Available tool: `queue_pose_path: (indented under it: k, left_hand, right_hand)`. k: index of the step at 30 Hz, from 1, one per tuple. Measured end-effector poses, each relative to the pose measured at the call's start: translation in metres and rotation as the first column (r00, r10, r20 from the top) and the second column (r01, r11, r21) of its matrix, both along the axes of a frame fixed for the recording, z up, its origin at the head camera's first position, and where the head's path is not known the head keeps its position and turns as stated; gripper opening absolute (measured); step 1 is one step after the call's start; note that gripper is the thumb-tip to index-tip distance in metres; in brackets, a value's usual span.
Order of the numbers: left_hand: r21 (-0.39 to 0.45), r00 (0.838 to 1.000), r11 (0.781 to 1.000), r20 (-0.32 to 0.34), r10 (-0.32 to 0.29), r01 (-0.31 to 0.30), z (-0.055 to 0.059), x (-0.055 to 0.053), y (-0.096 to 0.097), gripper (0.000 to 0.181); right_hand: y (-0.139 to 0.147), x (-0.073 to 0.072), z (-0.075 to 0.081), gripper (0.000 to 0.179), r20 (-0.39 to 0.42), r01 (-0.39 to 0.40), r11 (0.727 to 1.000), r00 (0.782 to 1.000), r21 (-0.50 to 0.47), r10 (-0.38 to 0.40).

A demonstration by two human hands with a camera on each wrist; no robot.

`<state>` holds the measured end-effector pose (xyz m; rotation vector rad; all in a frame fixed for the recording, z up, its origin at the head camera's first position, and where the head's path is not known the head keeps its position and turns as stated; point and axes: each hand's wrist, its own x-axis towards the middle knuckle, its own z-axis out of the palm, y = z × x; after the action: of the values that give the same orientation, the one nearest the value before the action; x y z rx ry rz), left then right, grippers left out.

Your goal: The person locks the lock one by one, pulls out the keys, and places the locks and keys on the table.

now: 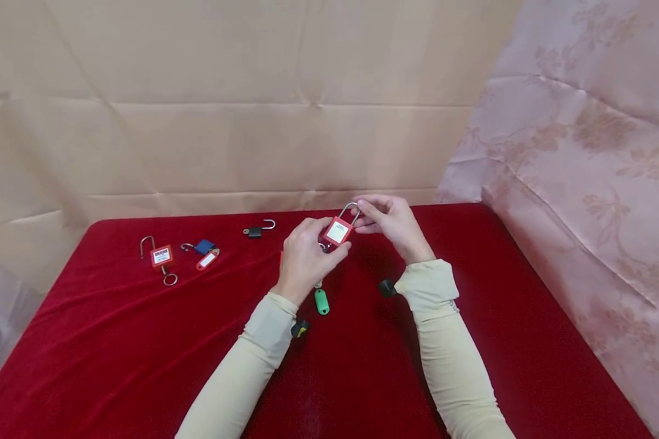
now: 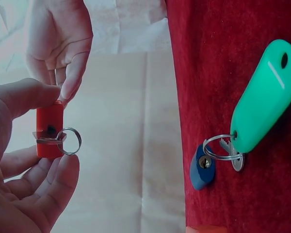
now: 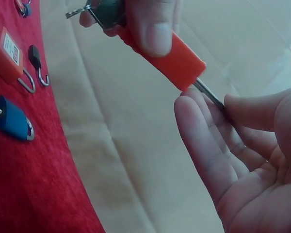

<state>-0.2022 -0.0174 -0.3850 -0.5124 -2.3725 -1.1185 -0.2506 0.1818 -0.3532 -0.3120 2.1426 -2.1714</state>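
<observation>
My left hand (image 1: 309,253) grips a red padlock (image 1: 338,231) by its body, thumb on one edge and fingers on the other, up off the table. A white label faces me. A key with a split ring (image 2: 70,141) sticks out of its underside in the left wrist view. My right hand (image 1: 390,222) pinches the steel shackle (image 3: 209,93) between thumb and fingers. Below my left hand, a blue padlock (image 2: 202,167) lies on the cloth with a key and a green tag (image 2: 266,97) on a ring; in the head view that hand mostly hides this padlock.
On the red-covered table (image 1: 208,347), to the left, lie another red padlock (image 1: 162,256), a blue padlock with a red-edged tag (image 1: 205,247), and a small black padlock (image 1: 255,232), their shackles open. Beige cloth (image 1: 252,122) hangs behind; patterned cloth (image 1: 587,152) hangs on the right.
</observation>
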Motion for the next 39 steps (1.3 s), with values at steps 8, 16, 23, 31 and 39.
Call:
queue_pose_path:
  k: [8,16,23,31,39]
  left_hand:
    - [0.001,1.000,1.000,0.004,-0.010,0.010,0.000,0.000,0.001,0.045]
    - [-0.006,1.000,1.000,0.004,-0.012,0.012,0.000,-0.001,0.000,0.045]
    - [-0.019,1.000,1.000,-0.022,0.001,-0.002,0.001,-0.001,-0.001,0.046]
    - [0.006,0.996,0.999,-0.081,0.034,-0.034,0.003,-0.002,-0.003,0.048]
    - [0.006,0.997,1.000,-0.077,0.031,-0.030,0.002,-0.002,-0.003,0.050]
  right_hand:
    - [0.000,0.003,0.000,0.034,-0.008,-0.003,0.999,1.000,0.036,0.003]
    - [0.001,0.001,-0.003,0.037,0.012,-0.031,0.997,0.999,0.064,0.031]
    - [0.001,0.001,-0.005,0.040,0.031,-0.049,0.994,0.998,0.098,0.046]
    - [-0.003,-0.001,-0.010,0.050,0.031,-0.108,0.992,0.994,0.071,0.106]
    - [-0.008,-0.001,-0.011,0.056,0.044,-0.128,0.991,0.991,0.046,0.126]
